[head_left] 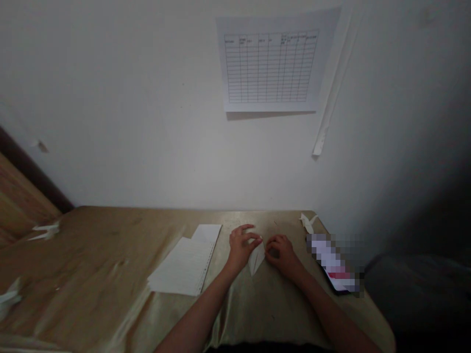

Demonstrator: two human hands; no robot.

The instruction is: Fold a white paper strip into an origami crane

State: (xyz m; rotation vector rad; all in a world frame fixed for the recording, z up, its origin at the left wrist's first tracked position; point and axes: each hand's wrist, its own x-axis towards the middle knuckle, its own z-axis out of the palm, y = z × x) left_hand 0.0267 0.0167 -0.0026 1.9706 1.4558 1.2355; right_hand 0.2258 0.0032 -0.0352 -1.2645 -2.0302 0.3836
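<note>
A small folded piece of white paper point(256, 261), diamond-like with a crease down its middle, lies on the table between my hands. My left hand point(243, 245) pinches its upper left edge between thumb and index finger, the other fingers raised. On the opposite side, my right hand point(281, 252) has its fingertips pressed together at the paper's right edge. Parts of the upper paper are hidden by my fingers.
Left of my hands lies a stack of lined loose-leaf paper point(182, 268). A phone with a lit, blurred screen point(333, 264) is at the right edge, below a folded paper figure point(307, 223). More folded paper point(46, 229) sits far left. A printed table sheet point(270, 68) hangs on the wall.
</note>
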